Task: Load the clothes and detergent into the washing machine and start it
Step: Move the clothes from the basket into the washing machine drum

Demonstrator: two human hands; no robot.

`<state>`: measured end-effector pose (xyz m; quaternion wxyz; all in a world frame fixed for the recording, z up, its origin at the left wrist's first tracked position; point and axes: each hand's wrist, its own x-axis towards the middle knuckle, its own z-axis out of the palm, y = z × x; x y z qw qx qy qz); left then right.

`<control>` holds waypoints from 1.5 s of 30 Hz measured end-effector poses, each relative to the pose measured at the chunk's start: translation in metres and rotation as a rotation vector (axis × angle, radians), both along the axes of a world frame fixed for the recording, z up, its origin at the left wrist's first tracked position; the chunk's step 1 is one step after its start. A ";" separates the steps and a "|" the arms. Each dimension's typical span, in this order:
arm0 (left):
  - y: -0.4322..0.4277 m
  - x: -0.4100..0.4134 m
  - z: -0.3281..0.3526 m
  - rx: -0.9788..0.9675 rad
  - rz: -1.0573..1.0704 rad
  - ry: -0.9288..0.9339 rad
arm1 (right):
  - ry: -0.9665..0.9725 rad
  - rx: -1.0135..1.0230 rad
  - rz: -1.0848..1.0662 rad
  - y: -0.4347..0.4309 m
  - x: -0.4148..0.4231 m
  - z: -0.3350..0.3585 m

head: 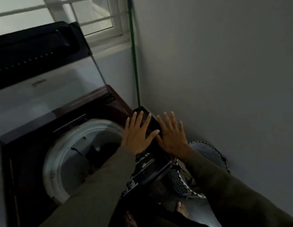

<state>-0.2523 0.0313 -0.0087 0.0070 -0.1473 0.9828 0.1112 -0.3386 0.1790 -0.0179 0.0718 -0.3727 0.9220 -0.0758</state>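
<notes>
A dark top-loading washing machine [36, 145] stands with its lid [36, 51] raised against the window. Its round white drum opening [63, 151] shows dark clothes [99, 149] inside. My left hand [137, 133] and my right hand [172, 136] hover side by side, fingers spread and straight, over the machine's dark control panel [149, 167] at its right edge. Neither hand holds anything. A patterned black-and-white laundry basket [206, 154] sits on the floor beside the machine, under my right forearm. No detergent is visible.
A green pole [134, 59] leans in the corner between the window and the grey wall [224, 71] on the right. My bare feet [181, 210] show on the floor below the panel. The window with white bars [86, 15] is behind the lid.
</notes>
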 end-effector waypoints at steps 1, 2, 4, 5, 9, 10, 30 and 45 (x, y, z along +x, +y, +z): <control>0.012 -0.007 0.000 0.000 -0.026 -0.013 | -0.016 0.005 -0.023 0.014 -0.005 -0.005; 0.023 -0.015 -0.001 -0.002 -0.051 -0.026 | -0.029 0.010 -0.046 0.028 -0.011 -0.010; 0.047 -0.030 -0.004 -0.007 -0.093 -0.058 | -0.056 0.027 -0.096 0.055 -0.021 -0.021; 0.059 -0.037 -0.006 -0.012 -0.113 -0.076 | -0.069 0.039 -0.120 0.068 -0.024 -0.026; 0.101 -0.066 -0.023 0.003 -0.192 -0.138 | -0.109 0.084 -0.180 0.115 -0.034 -0.052; 0.111 -0.073 -0.030 0.015 -0.210 -0.159 | -0.134 0.092 -0.200 0.126 -0.035 -0.059; 0.224 -0.162 -0.278 0.163 -0.226 -0.499 | -0.524 0.348 -0.371 0.242 -0.076 -0.303; 0.230 -0.234 -0.507 0.376 -0.017 -0.454 | -0.687 0.269 -0.474 0.243 -0.110 -0.520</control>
